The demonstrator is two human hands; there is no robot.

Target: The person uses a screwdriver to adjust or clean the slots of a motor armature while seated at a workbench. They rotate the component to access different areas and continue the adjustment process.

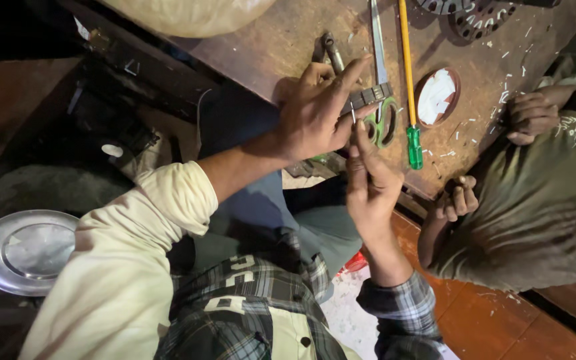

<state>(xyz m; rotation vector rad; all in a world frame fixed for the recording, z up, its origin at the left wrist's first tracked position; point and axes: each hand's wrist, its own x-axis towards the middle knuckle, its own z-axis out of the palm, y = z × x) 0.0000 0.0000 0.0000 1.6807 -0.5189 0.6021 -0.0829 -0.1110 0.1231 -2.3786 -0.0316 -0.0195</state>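
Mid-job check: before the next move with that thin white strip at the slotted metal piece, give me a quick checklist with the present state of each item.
1. Slotted metal piece pinned by the left hand, forefinger stretched over it: ok.
2. Thin white strip pinched in the right hand fingertips, upright just below the piece: ok.
3. Strip tip seated in a slot: cannot tell, fingers hide it.
4. Scissors close by, green handles right beside the piece: ok.
5. Green-handled screwdriver lying apart from both hands: ok.
6. Other person's hands away from the work spot: ok.
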